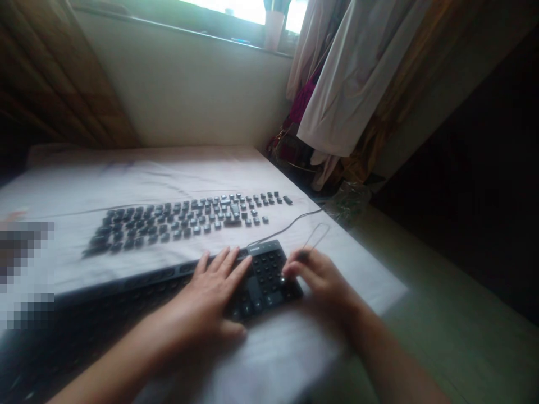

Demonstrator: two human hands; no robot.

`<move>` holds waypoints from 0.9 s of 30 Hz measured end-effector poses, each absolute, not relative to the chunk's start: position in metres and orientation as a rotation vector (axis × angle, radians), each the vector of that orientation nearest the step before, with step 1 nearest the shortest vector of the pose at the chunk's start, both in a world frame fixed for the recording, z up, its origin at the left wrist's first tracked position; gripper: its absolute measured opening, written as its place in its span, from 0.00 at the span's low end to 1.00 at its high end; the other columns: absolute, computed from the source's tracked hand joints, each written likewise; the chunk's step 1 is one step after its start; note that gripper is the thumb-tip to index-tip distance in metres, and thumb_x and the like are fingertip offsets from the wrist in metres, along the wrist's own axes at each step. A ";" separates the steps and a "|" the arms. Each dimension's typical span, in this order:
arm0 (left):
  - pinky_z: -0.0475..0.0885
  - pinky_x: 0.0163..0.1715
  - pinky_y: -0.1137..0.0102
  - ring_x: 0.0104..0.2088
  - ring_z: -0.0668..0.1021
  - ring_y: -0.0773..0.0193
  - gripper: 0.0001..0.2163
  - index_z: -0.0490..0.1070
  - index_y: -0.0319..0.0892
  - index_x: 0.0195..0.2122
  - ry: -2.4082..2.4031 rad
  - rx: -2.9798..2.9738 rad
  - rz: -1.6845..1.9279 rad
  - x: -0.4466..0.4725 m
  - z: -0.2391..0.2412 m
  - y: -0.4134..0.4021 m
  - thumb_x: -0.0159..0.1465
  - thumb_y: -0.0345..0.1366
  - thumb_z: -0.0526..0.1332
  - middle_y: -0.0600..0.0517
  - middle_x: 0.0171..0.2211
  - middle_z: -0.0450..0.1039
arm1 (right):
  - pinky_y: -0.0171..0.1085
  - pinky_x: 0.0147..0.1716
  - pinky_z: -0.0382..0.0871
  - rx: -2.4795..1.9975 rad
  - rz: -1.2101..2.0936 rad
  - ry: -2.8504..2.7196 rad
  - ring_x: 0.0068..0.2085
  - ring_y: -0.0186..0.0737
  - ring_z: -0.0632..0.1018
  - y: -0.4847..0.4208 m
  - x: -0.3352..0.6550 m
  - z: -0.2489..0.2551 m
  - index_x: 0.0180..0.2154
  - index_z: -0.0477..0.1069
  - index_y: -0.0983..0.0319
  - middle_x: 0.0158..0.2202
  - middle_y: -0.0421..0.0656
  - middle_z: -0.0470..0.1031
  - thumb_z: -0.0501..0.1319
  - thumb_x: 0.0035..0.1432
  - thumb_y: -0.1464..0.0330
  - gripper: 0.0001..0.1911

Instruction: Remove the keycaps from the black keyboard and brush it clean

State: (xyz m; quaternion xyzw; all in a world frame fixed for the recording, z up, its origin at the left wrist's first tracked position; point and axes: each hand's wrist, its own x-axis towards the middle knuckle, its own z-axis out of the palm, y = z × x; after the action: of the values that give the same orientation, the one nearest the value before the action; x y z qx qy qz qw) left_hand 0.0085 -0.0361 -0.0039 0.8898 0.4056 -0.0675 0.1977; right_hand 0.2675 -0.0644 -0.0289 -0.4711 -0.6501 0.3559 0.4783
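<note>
A black keyboard [269,280] lies on a white cloth [168,174] near the front edge. My left hand [210,294] rests flat on it beside the number pad, fingers stretched out. My right hand [320,278] is closed in a pinch on a thin wire keycap puller [316,235], whose loop points away from me, at the keyboard's right end. Behind the keyboard several loose black keycaps [185,220] are laid out in rows on the cloth.
The keyboard's cable [290,224] runs off the right edge of the cloth. Clothes [337,95] hang at the right by a pale wall. A cup [273,28] stands on the window sill. A greenish floor [442,314] lies to the right.
</note>
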 end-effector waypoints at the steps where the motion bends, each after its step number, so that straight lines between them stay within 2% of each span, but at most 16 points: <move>1: 0.40 0.68 0.37 0.72 0.40 0.43 0.51 0.40 0.47 0.71 1.135 2.489 -0.199 0.009 -0.003 -0.036 0.51 0.46 0.69 0.38 0.71 0.31 | 0.37 0.29 0.77 -1.113 0.899 -1.445 0.28 0.38 0.81 -0.063 0.268 -0.029 0.34 0.70 0.58 0.27 0.39 0.79 0.65 0.61 0.56 0.13; 5: 0.40 0.69 0.38 0.72 0.39 0.46 0.51 0.39 0.47 0.71 1.177 2.462 -0.290 0.012 0.004 -0.036 0.52 0.47 0.69 0.39 0.71 0.29 | 0.38 0.27 0.80 -1.033 0.904 -1.233 0.27 0.40 0.82 -0.057 0.268 -0.028 0.35 0.68 0.58 0.26 0.39 0.80 0.68 0.56 0.50 0.20; 8: 0.40 0.69 0.39 0.72 0.38 0.46 0.52 0.38 0.48 0.70 1.178 2.440 -0.324 0.011 0.006 -0.036 0.52 0.52 0.70 0.40 0.71 0.28 | 0.38 0.27 0.80 -1.033 0.918 -1.283 0.27 0.39 0.83 -0.056 0.260 -0.024 0.34 0.69 0.59 0.27 0.40 0.80 0.69 0.55 0.52 0.19; 12: 0.41 0.68 0.36 0.72 0.40 0.42 0.52 0.40 0.49 0.70 1.138 2.434 -0.199 0.007 -0.001 -0.034 0.53 0.60 0.67 0.39 0.71 0.32 | 0.37 0.30 0.78 -1.022 0.846 -1.451 0.28 0.38 0.82 -0.060 0.244 -0.017 0.35 0.71 0.59 0.27 0.40 0.80 0.65 0.61 0.56 0.13; 14: 0.41 0.69 0.36 0.72 0.44 0.43 0.45 0.47 0.50 0.70 1.173 2.396 -0.085 0.006 -0.005 -0.033 0.56 0.60 0.64 0.40 0.72 0.38 | 0.36 0.32 0.77 -1.026 0.769 -1.538 0.29 0.38 0.81 -0.061 0.236 -0.014 0.36 0.71 0.58 0.28 0.40 0.80 0.63 0.63 0.61 0.08; 17: 0.42 0.70 0.37 0.70 0.57 0.45 0.31 0.63 0.53 0.63 1.202 2.326 0.137 0.007 -0.008 -0.032 0.60 0.57 0.62 0.47 0.68 0.59 | 0.37 0.32 0.76 -1.019 0.661 -1.610 0.30 0.39 0.81 -0.062 0.226 -0.012 0.37 0.71 0.58 0.30 0.40 0.80 0.62 0.64 0.65 0.04; 19: 0.53 0.69 0.43 0.63 0.68 0.49 0.22 0.71 0.54 0.55 1.148 2.273 0.304 0.009 -0.007 -0.032 0.62 0.53 0.62 0.51 0.59 0.72 | 0.37 0.33 0.76 -1.010 0.598 -1.653 0.31 0.40 0.82 -0.062 0.222 -0.012 0.37 0.71 0.57 0.30 0.41 0.80 0.61 0.64 0.66 0.02; 22: 0.68 0.59 0.58 0.51 0.77 0.56 0.16 0.76 0.52 0.48 1.108 2.080 0.486 0.011 -0.004 -0.033 0.62 0.50 0.63 0.53 0.49 0.78 | 0.36 0.34 0.76 -0.982 0.529 -1.717 0.31 0.39 0.82 -0.063 0.215 -0.011 0.37 0.71 0.57 0.30 0.41 0.80 0.60 0.64 0.68 0.02; 27: 0.71 0.49 0.71 0.44 0.79 0.63 0.11 0.78 0.49 0.40 1.021 1.725 0.559 0.015 0.002 -0.036 0.62 0.47 0.62 0.57 0.41 0.80 | 0.35 0.32 0.76 -0.912 0.468 -1.749 0.31 0.39 0.82 -0.067 0.204 -0.010 0.40 0.71 0.56 0.31 0.41 0.80 0.59 0.65 0.71 0.04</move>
State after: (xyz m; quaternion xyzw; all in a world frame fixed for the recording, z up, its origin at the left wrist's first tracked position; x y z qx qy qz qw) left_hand 0.0147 -0.0355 0.0023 0.7150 0.4234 0.2316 0.5059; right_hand 0.2042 -0.0674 -0.0096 -0.3817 -0.7323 0.1958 0.5289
